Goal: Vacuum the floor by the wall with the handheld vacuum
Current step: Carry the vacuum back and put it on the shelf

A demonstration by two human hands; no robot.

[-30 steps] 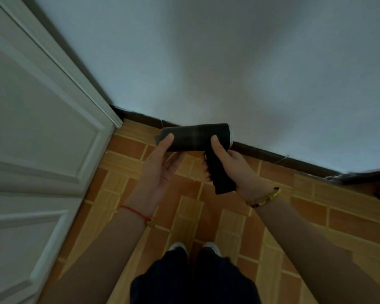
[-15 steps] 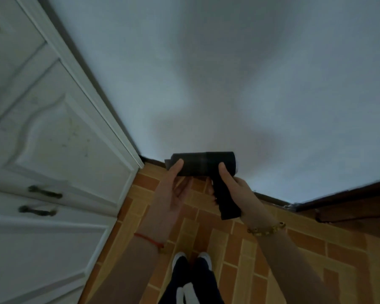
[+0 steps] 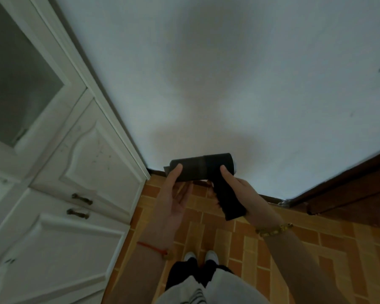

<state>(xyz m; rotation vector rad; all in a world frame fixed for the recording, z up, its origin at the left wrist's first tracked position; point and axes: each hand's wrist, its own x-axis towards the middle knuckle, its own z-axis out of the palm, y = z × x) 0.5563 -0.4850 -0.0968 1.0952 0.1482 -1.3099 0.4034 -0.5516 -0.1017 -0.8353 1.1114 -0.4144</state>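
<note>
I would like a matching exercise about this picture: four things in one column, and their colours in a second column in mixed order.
Things:
1. vacuum
2. cabinet
3. string on the left wrist
4. bracelet on the right wrist

Colours:
A. white
B. gold
C. black
D. red

Pairs: 1-C, 2-A, 3-D, 4-B

The vacuum [image 3: 203,166] looks matt black plastic, smooth. Wall [image 3: 228,84]: smooth matt white paint. Floor [image 3: 349,249]: orange-brown tiles, faint sheen. Cabinet [image 3: 92,154]: white painted wood, scuffed, with dull metal handles [image 3: 82,199]. Bracelet [image 3: 273,229]: glossy gold beads.
</note>
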